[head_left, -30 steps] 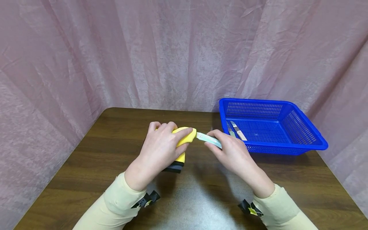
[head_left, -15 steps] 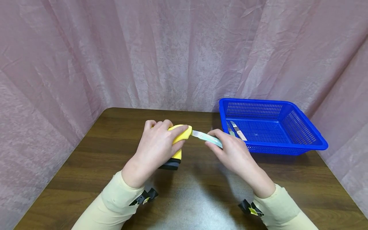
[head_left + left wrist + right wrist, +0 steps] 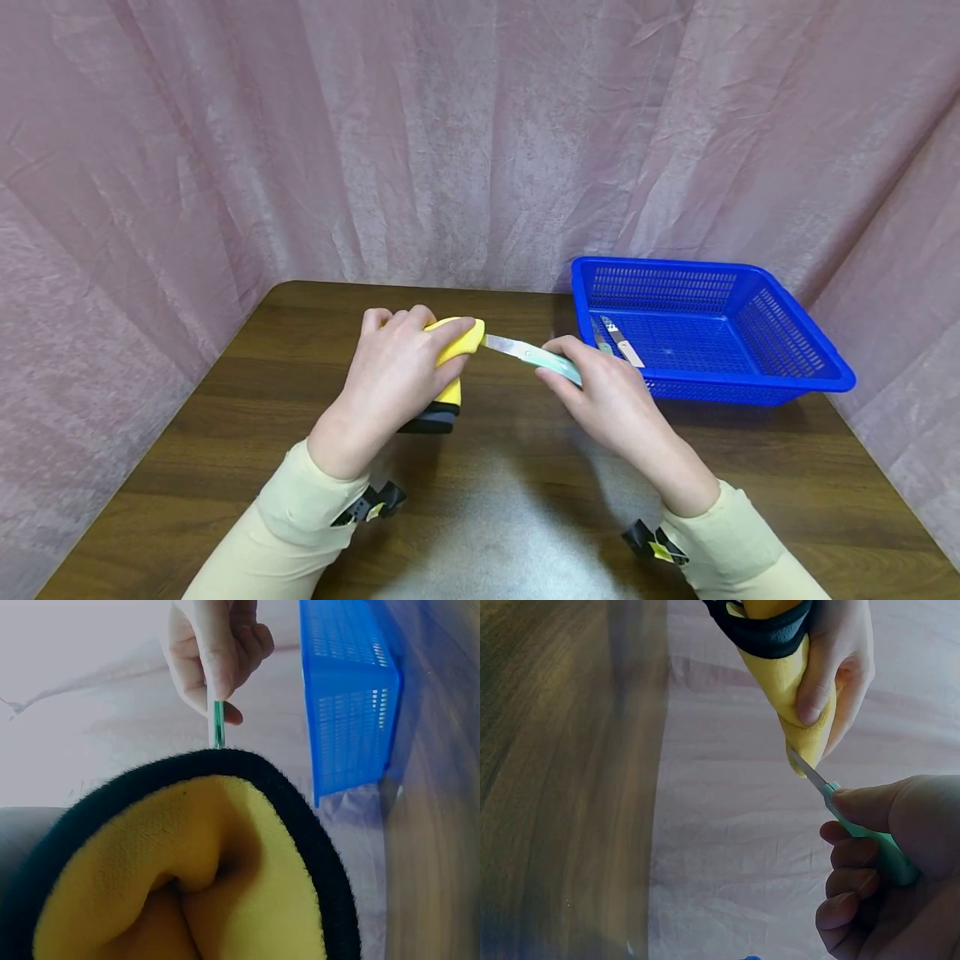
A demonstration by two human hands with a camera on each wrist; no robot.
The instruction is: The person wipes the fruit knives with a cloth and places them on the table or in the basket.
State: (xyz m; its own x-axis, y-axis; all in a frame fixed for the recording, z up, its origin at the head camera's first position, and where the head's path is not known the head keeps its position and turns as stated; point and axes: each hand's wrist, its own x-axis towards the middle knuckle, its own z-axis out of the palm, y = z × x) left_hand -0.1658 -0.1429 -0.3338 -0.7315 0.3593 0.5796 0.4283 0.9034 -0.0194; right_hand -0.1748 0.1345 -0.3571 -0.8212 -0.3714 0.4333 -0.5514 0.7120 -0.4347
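My left hand (image 3: 388, 368) grips a folded yellow cloth (image 3: 463, 335) with a dark border, thumb and forefinger pinching its end. Above the table, my right hand (image 3: 611, 402) holds a knife (image 3: 551, 362) by its mint-green handle. The bare part of the blade points left, and its tip end is covered by the cloth. In the right wrist view, the blade runs into the end of the cloth (image 3: 806, 731) below the left thumb. Open folds of yellow cloth (image 3: 120, 885) with a black edge fill the left wrist view.
A blue perforated basket (image 3: 712, 377) stands at the right of the wooden table (image 3: 300, 333). Inside it, at the left, lie a knife with a pale handle (image 3: 628, 350) and another with a greenish handle (image 3: 603, 340). A pink curtain (image 3: 450, 150) hangs behind the table.
My left hand and the cloth have moved left and slightly away along the knife, so more of the blade shows. The right hand has stayed nearly still.
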